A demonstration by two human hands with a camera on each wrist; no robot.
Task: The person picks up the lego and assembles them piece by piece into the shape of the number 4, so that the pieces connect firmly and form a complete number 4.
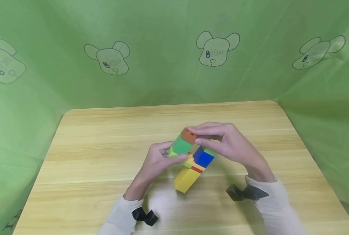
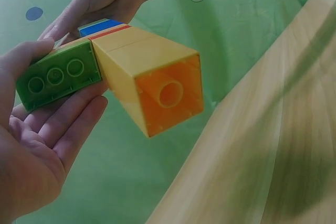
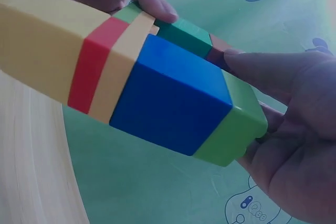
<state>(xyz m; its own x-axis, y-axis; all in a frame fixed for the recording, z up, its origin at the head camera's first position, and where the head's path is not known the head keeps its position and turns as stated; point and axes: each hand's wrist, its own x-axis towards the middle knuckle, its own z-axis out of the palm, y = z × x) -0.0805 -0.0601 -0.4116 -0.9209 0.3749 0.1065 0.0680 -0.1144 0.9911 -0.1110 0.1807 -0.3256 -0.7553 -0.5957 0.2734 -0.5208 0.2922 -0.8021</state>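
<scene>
Both hands hold one joined structure of toy building bricks above the table. My left hand [image 1: 158,161] grips its left side, thumb on top and fingers beneath a light green brick [image 2: 62,80]. My right hand [image 1: 228,142] pinches the orange-brown brick [image 1: 188,135] at the far end between thumb and fingers. Behind that brick comes a darker green brick [image 1: 181,146]. A blue brick [image 1: 204,159] sits on the right, capped by another light green brick [image 3: 235,119]. Toward me juts a tall yellow block [image 1: 187,180], its hollow underside showing in the left wrist view, with a thin red layer [image 1: 196,169] above it.
The pale wooden table [image 1: 104,137] has rounded far corners. A green curtain [image 1: 162,85] printed with cartoon animal heads hangs behind and along both sides. Black devices are strapped at the left cuff [image 1: 126,212] and the right cuff [image 1: 272,195].
</scene>
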